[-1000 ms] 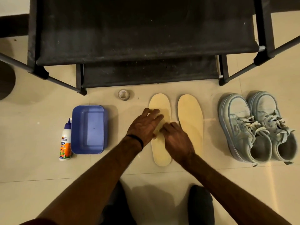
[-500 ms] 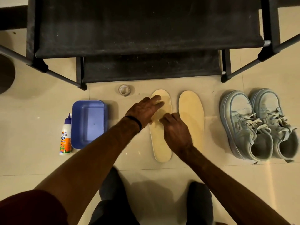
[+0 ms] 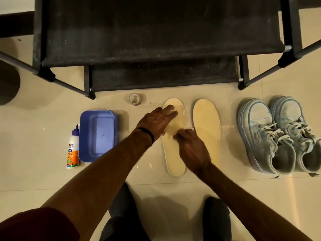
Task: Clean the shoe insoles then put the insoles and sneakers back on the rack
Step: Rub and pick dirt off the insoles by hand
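Note:
Two pale yellow insoles lie side by side on the tiled floor in front of the black shoe rack [image 3: 156, 40]. My left hand [image 3: 156, 122] rests flat, fingers spread, on the toe half of the left insole [image 3: 175, 159]. My right hand [image 3: 192, 146] sits on the middle of that insole with its fingers curled down; whether they pinch anything is hidden. The right insole [image 3: 206, 126] lies untouched. A pair of light blue sneakers [image 3: 264, 136] stands to the right, toes toward the rack.
A blue plastic tub [image 3: 97, 134] and a glue bottle [image 3: 73, 150] stand on the floor to the left. A small tape roll [image 3: 135, 99] lies near the rack's foot. The rack's leg bars splay out on both sides. My knees fill the bottom edge.
My left hand has slid up the left insole toward its toe end. My right hand stayed near the middle. The camera drifted slightly.

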